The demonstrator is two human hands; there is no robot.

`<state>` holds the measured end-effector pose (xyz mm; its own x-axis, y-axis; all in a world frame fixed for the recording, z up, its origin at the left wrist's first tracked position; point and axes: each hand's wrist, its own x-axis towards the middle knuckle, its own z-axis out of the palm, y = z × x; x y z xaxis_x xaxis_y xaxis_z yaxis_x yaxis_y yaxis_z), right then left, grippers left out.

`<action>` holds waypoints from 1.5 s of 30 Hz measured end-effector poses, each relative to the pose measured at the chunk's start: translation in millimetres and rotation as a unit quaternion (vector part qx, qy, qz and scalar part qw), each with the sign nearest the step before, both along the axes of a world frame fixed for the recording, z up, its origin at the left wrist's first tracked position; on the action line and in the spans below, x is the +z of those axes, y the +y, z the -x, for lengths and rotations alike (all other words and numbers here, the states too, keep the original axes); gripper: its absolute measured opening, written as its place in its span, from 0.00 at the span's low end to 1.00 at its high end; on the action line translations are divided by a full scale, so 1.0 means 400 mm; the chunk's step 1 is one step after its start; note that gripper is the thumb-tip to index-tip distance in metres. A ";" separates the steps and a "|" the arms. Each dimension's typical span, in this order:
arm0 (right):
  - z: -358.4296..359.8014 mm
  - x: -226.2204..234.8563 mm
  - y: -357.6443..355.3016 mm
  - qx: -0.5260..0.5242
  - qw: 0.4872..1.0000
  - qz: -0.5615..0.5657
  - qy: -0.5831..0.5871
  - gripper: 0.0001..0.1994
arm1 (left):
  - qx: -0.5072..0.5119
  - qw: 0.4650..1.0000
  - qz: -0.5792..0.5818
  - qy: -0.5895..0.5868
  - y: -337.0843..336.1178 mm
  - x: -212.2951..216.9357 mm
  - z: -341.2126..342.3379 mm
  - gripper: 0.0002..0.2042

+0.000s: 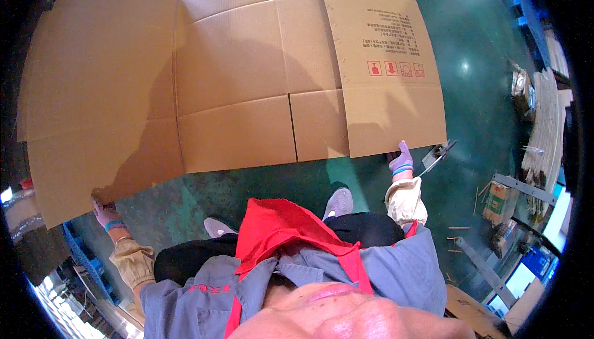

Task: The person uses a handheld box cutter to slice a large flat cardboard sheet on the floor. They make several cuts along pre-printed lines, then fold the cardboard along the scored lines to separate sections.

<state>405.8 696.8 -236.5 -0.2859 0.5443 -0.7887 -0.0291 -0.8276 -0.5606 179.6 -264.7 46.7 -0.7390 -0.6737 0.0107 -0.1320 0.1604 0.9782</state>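
Note:
A large unfolded cardboard box (232, 66) spreads across the upper middle, with creases, slots and flaps lying open. Its right panel (396, 110) overlaps the middle part and carries print and red handling symbols. My left hand (106, 213), in a lilac glove with a blue cuff, is closed on the near edge of the left panel. At the near edge of the right panel, my gloved right hand (402, 159) grips the cardboard with its thumb on top. The fingers under the board are mostly hidden on both sides.
Green floor (476, 122) shows around the cardboard. A grey metal piece with a thin rod (438, 155) is beside my right hand. Along the right stand stacked flat cardboard (544, 128), a wrapped bundle (499, 203) and grey metal bars (486, 268). A blue pallet-like thing (86, 261) is at lower left.

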 end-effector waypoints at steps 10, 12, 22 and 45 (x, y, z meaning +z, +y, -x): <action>-0.019 -0.006 0.007 -0.027 1.000 -0.010 -0.005 0.14 | -0.115 0.962 0.228 -0.092 -0.087 -0.043 -0.006 0.25; 0.008 -0.012 0.000 -0.030 0.999 0.002 -0.019 0.11 | -0.128 0.921 0.348 -0.123 -0.140 -0.036 -0.050 0.25; -0.050 -0.147 0.054 0.011 0.998 -0.054 0.010 0.11 | -0.109 0.900 0.393 -0.157 -0.045 -0.014 -0.025 0.24; 0.010 -0.019 -0.004 -0.035 0.999 -0.007 0.030 0.12 | -0.090 0.586 0.725 -0.350 -0.129 -0.015 -0.024 0.25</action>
